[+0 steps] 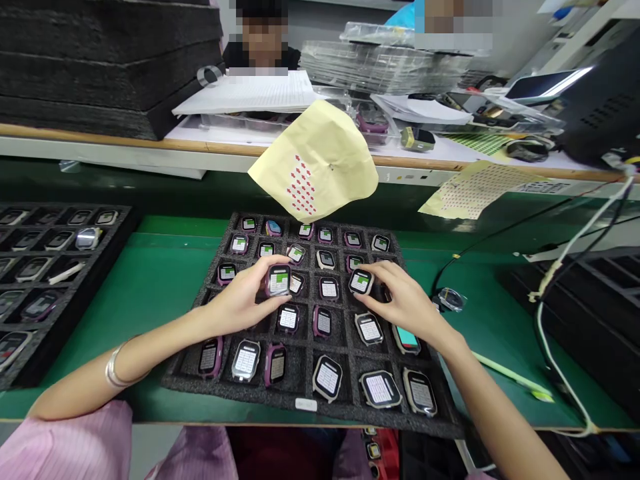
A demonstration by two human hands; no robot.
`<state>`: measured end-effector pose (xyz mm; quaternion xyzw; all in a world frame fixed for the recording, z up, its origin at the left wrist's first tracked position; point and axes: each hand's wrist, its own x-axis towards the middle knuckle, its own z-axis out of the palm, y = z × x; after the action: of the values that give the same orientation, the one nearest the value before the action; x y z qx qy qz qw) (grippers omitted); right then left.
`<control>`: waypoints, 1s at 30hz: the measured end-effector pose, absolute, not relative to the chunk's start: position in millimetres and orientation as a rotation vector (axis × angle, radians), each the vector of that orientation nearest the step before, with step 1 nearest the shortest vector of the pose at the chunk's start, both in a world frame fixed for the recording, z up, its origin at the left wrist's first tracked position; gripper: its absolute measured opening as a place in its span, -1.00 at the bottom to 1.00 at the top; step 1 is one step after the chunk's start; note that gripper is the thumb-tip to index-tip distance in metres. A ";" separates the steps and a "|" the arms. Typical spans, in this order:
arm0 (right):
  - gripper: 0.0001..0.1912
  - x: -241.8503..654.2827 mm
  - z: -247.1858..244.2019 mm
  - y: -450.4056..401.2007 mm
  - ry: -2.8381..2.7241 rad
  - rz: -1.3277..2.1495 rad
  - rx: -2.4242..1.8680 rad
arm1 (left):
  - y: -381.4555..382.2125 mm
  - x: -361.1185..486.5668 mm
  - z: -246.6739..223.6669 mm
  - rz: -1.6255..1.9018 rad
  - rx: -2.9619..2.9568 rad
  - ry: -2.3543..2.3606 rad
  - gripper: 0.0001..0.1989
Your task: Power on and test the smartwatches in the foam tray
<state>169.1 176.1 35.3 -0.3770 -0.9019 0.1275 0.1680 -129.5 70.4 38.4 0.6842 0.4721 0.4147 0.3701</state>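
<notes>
Your left hand (237, 297) pinches a purple-cased watch (279, 281) between thumb and fingers, its lit screen facing up, raised over the black foam tray (350, 415). Your right hand (397, 293) grips a pale-cased watch (361, 283) the same way, at the tray's right half; you cannot tell whether it is fully clear of its compartment. Just beside the watch in your left hand, a partly hidden watch (297, 285) shows its screen.

The tray lies on the green bench (170, 267) before you, with purple and pale watches spread through its compartments, six of them along the row nearest you. Near your right wrist, one watch (407, 340) displays teal and red.

To your left, well apart from your hands, a second tray (70, 303) holds more watches. Beyond your hands, a yellow sheet (345, 147) with red arrows hangs at the edge of the shelf (150, 145), and black foam blocks (100, 67) are stacked at the shelf's left
</notes>
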 end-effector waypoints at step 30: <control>-0.53 134.4 45.7 164.3 -2.292 1.132 -0.818 | 133.2 -132.3 19.1 0.610 2.257 1.233 -0.64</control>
<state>134.4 164.3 45.7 -0.2969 -0.8317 0.4108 0.2265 -132.3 133.2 19.1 0.8276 0.4520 0.2236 0.2466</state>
